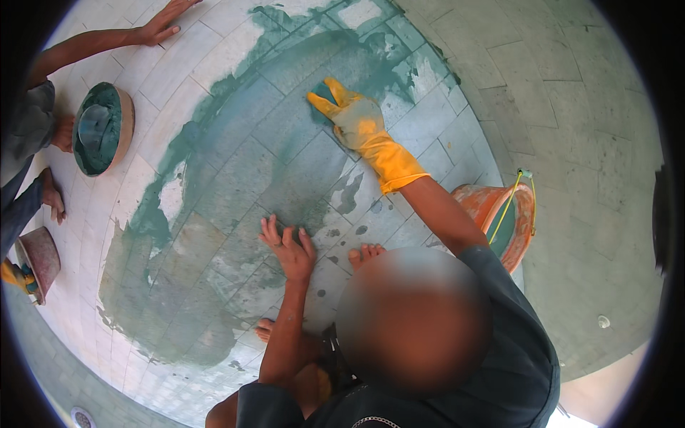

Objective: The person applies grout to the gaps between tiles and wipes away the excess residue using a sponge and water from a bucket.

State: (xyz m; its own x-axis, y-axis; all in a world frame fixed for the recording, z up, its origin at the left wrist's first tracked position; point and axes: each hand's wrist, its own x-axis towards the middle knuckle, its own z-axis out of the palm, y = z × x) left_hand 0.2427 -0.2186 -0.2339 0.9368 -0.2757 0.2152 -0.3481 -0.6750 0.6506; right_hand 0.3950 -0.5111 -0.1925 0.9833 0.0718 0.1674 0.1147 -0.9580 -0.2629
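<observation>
My right hand, in an orange-yellow rubber glove smeared with grey-green, is stretched forward onto the tiled floor. It is closed on a dark green pad, pressed flat against tiles coated in green grout; the glove partly covers the pad. My left hand is bare, its fingers spread over the wet tiles nearer to me, with nothing held. Green grout lies in a thick, uneven band around the wiped, hazy area. By my right forearm stands an orange bucket with greenish water and a yellow handle.
At the left another person crouches, one hand on the floor, the other beside a round tub of green grout holding a clear scoop. Below it, a second tub has a yellow glove inside. Grey-green tiles lie beyond a curved edge. My bare toes show.
</observation>
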